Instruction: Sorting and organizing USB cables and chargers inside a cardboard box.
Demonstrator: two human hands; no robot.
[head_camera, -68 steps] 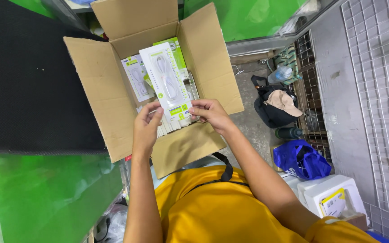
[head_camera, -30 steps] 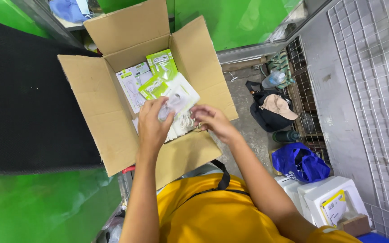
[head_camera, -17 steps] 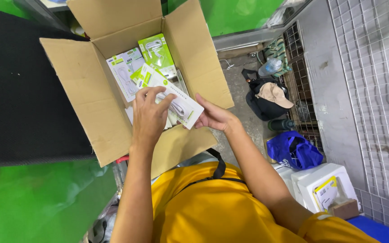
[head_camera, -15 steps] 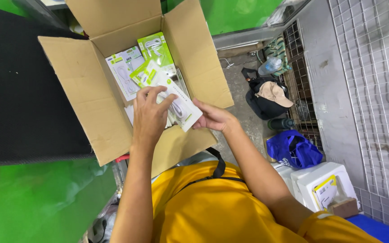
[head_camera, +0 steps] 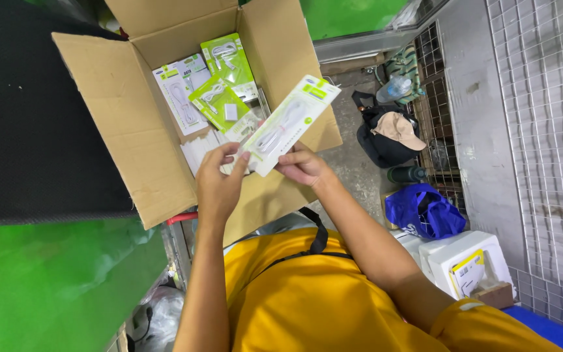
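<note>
An open cardboard box stands in front of me, holding several white-and-green packets of cables. Both hands hold one long white packet with a green top, lifted out and tilted above the box's near right corner. My left hand grips its lower end with the fingers on the front. My right hand holds the same end from underneath.
A black mat lies left of the box, with a green surface below it. On the floor to the right are a black bag with a tan cap, a blue bag, a white foam box and wire mesh panels.
Both hands were down inside the box among the packets. Since then they have drawn one long packet up and out toward the right, and the view has shifted slightly.
</note>
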